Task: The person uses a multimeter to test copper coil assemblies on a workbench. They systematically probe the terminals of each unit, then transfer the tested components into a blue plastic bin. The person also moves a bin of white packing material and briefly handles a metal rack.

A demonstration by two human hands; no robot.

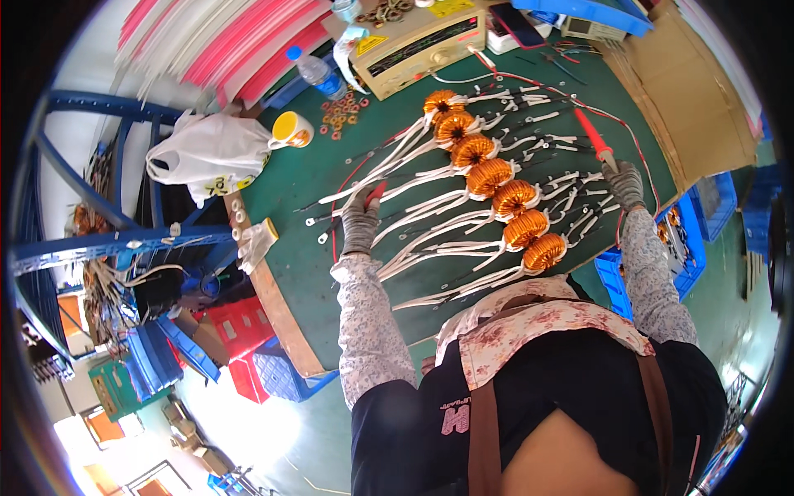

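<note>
A row of several copper-wound ring coils (490, 176) with white-sleeved leads lies across the green bench mat (289, 190). My left hand (361, 217), in a grey glove, grips a red test probe (375, 193) down among the lead ends on the left side of the coils. On the right side my gloved right hand (624, 183) holds a second red probe (592, 132), its tip pointing up and away over the leads there. Red wires run from both probes toward a beige tester box (418, 45) at the back.
A yellow mug (293, 129), a white plastic bag (211, 153), a water bottle (318, 73) and loose small rings (343, 112) sit at the bench's left end. Cardboard (686, 99) lies at the right. Blue crates (691, 240) stand beside the bench; red and blue crates (248, 339) below it.
</note>
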